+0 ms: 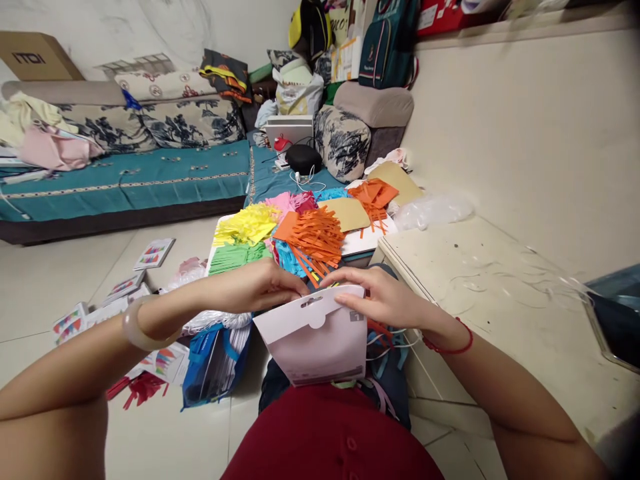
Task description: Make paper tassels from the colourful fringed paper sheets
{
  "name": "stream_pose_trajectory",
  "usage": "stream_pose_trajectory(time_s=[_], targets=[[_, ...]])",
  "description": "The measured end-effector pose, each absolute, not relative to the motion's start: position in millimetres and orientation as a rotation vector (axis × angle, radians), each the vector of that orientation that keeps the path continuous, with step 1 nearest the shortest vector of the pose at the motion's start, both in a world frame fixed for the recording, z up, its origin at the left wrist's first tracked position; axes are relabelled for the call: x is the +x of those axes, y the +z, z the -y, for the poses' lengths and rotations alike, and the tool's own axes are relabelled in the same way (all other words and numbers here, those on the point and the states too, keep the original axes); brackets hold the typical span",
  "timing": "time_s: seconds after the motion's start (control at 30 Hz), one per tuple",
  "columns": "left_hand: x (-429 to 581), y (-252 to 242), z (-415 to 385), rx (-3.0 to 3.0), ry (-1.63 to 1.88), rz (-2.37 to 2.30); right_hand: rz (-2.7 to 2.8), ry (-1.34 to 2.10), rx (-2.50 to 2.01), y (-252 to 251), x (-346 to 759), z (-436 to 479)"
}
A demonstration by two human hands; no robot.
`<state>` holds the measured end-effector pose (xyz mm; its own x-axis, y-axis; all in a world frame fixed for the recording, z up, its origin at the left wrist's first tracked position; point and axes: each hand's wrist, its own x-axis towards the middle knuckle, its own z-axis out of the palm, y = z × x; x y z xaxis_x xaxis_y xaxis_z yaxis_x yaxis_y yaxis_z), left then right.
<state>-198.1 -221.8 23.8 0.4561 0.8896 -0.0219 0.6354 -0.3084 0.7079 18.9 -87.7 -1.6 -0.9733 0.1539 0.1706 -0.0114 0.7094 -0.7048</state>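
A white cardboard packet (320,340) with a hang hole and a rounded tab near its top stands tilted over my lap. My right hand (377,293) grips its upper right corner, thumb on the near face and fingers over the top edge. At the top left edge is my left hand (270,287), its fingers closed and bent down behind the packet; what they pinch is hidden. Just beyond lie fringed paper tassels: an orange bunch (315,240), a yellow one (247,225), a green one (237,257) and a blue one (290,259).
Left on the floor are printed packets (155,253), a blue bag (215,367) and red fringe (143,389). A pale tabletop (480,287) with clear strands is at right. Behind stands a sofa (190,177) with a teal cover. A tan card piece (345,215) lies among the tassels.
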Motion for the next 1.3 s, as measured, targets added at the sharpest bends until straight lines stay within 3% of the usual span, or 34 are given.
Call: stream_pose_trajectory(time_s=[0.17,0.33,0.53,0.73,0.9,1.0,1.17,1.3], targets=[[-204.7,3.0,224.9,2.101,0.564,-1.708,2.726,1.134,-0.105,1.4,16.6,86.0],[-231.9,-1.2,238.2,2.046,0.181,-2.34,2.72,1.04,-0.234,3.7,18.2,84.4],[-203.6,-13.1,246.3,1.712,1.018,-1.713,2.662,1.151,-0.274,4.2,9.7,79.8],[-190.1,-40.4,234.2,1.607,1.096,-1.63,2.564,1.602,-0.455,-4.9,15.3,71.6],[-195.0,-41.4,229.9,1.621,1.104,-1.553,2.421,1.674,-0.509,-18.4,24.4,62.8],[-191.2,-40.9,223.2,1.571,1.102,-1.594,2.657,1.439,-0.408,-14.1,22.0,56.8],[-181.7,-44.3,209.7,1.454,1.18,-1.704,3.001,0.375,-0.166,-0.1,1.9,75.3],[-175.8,-49.1,203.7,1.29,1.257,-1.61,3.2,0.13,-0.193,8.6,-13.5,95.6]])
